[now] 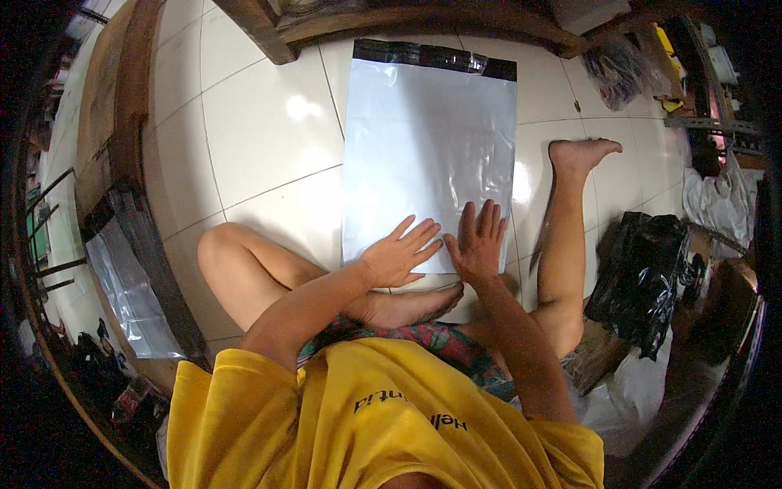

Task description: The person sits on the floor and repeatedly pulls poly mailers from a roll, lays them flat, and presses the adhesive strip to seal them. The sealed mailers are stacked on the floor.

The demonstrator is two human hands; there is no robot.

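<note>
A large pale grey plastic mailing bag (423,147) with a black strip along its far edge lies flat on the tiled floor before me. My left hand (401,251) rests on the bag's near edge, fingers spread. Beside it my right hand (478,244) lies on the near right corner, its fingers stretched out and pointing away from me. Neither hand grips anything. Both palms face down, so what is under them is hidden. Wrinkles and a shiny patch show on the bag's right side.
Another grey mailing bag (134,285) lies on the wooden piece at the left. A black plastic bag (639,273) sits at the right, near a white plastic bag (717,196). Wooden furniture (423,23) borders the far side. My bent legs flank the mailing bag.
</note>
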